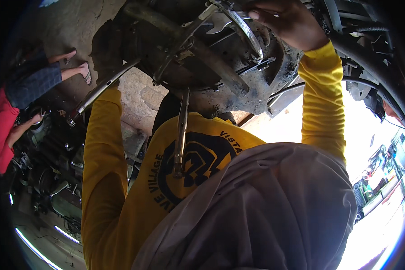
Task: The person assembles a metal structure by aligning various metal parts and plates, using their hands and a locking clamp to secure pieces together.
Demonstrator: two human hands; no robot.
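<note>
Fingers near curved bar, grip unclear; right hand cropped

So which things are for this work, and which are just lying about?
Probably in use:
curved metal bar, by the right hand
greasy metal plate
shiny rods

Seemingly just lying about:
dark machine parts, left
workshop clutter, far right

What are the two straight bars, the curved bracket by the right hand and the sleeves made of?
Left bar and middle bar: probably steel, polished or plated, given bright glints. Curved bracket: likely metal, worn, with shiny scuffs. Yellow sleeves: matte, likely knit fabric, softly wrinkled.
</note>
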